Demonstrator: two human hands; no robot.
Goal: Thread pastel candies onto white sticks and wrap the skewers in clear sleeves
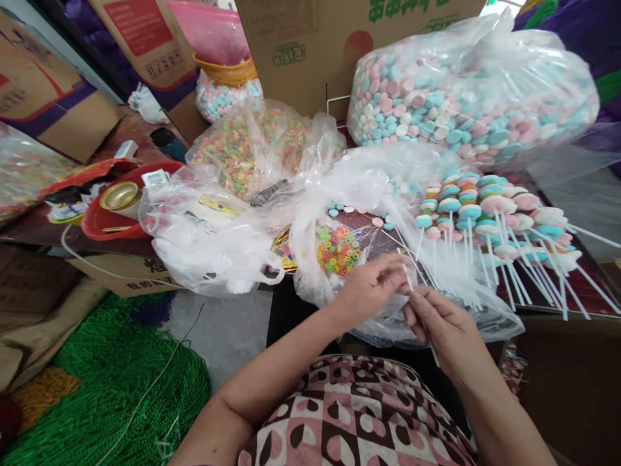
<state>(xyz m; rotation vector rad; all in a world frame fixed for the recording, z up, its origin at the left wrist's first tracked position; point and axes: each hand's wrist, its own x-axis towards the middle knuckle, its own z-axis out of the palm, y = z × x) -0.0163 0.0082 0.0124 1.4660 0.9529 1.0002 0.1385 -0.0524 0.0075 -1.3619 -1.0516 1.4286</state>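
My left hand (371, 285) and my right hand (436, 323) meet low in the middle of the head view, both pinched on a thin white stick (410, 285). Just beyond my left hand lies a small heap of coloured ring candies (338, 249) inside an open clear bag. To the right lies a row of finished skewers (490, 213), pink, blue and white discs threaded on white sticks, spread on plastic. A few loose disc candies (356, 212) lie behind the rings.
A big clear bag of pastel disc candies (466, 90) sits at the back right, a bag of ring candies (242, 145) at back centre. A red basin (97, 223) with a tape roll stands left. Cardboard boxes line the back. Green netting (116, 375) covers the floor.
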